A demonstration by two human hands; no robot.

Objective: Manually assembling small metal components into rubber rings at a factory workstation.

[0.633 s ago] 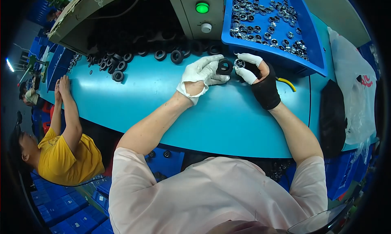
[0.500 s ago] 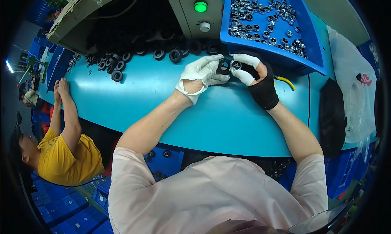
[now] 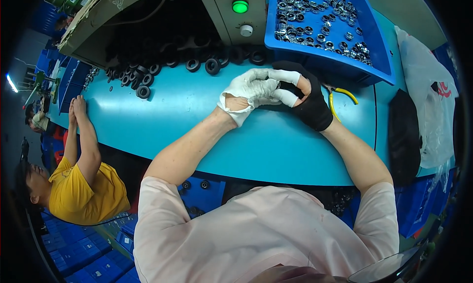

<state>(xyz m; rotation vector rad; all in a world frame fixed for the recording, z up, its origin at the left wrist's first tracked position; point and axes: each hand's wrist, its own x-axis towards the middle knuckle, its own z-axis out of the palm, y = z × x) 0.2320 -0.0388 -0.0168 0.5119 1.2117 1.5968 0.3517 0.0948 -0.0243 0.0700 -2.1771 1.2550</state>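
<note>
- Two gloved hands, the left hand [image 3: 251, 92] and the right hand [image 3: 309, 103], come together above the turquoise table [image 3: 295, 155], their fingers overlapping in this view.
- The left hand, in a white glove with an opening near the wrist, has its fingers curled inward; I cannot tell whether it grips anything, as the gap is hidden.
- The right hand, in a black glove with white coverings on thumb and forefinger, bends its fingers toward the left; what it may hold is likewise hidden.
- Many black rings [image 3: 142, 69] lie loose on the table beyond and to the left of the left hand.
- Silver wheels [image 3: 321, 37] lie scattered in a blue tray [image 3: 320, 57] beyond the right hand.
- Pliers [image 3: 347, 93] with yellow handles spread apart lie just right of the right hand.
- Farther right, a dark bundle [image 3: 404, 135] lies beside a clear plastic bag [image 3: 433, 115].
- A green light [image 3: 240, 6] glows above a white knob [image 3: 246, 30].
- At far left, a co-worker in a yellow shirt [image 3: 88, 194] holds both hands together.
</note>
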